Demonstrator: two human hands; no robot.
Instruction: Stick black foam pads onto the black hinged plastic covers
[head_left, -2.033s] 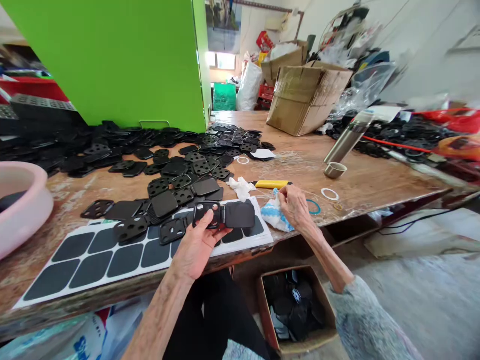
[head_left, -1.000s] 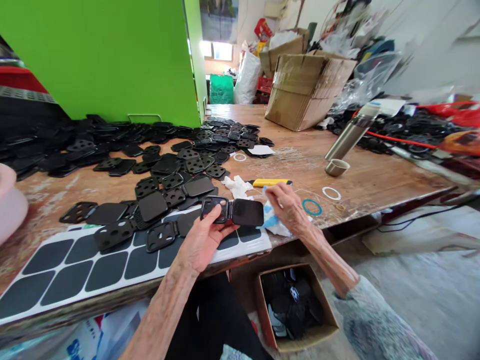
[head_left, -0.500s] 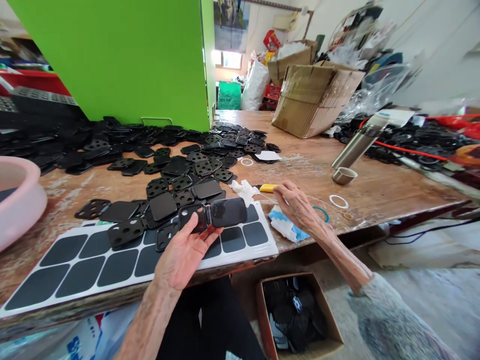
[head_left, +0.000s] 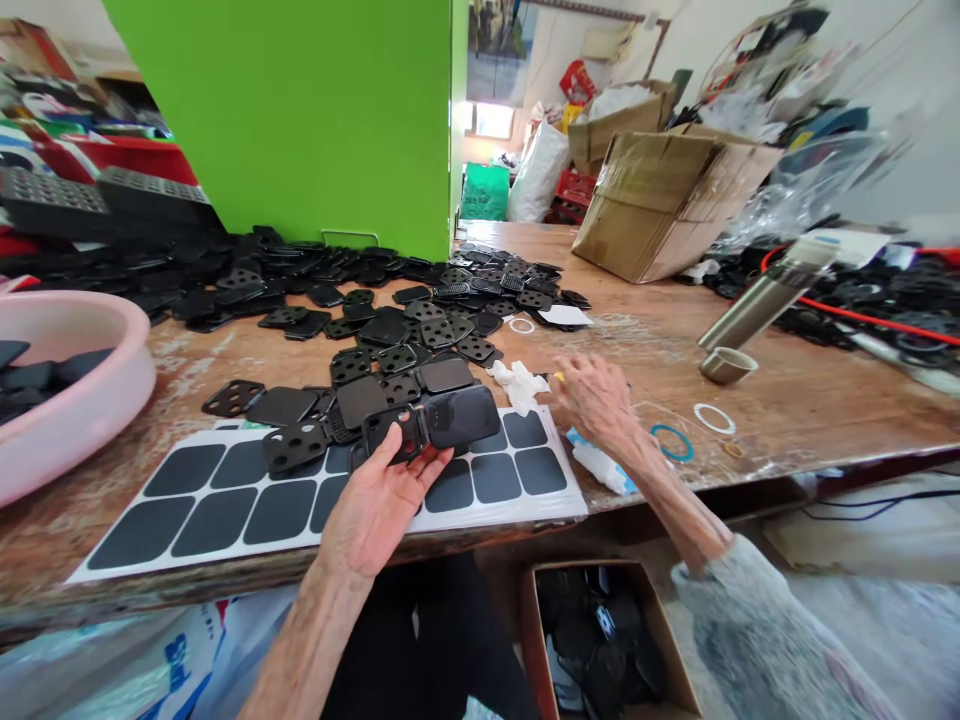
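The left hand [head_left: 375,520] cradles a black hinged plastic plate [head_left: 450,422] against its fingers above a sheet of rubber pads [head_left: 202,510] near the tabletop's [head_left: 787,410] front edge, its long axis pointing sideways toward the right hand [head_left: 596,400], whose grip cannot be told.

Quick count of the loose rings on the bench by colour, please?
White rings: 2
Blue ring: 1
Small brownish ring: 1
Total: 4

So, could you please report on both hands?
Left hand holding hinged black plastic plate; right hand beside crumpled white tissue; white sheet of black pads underneath.
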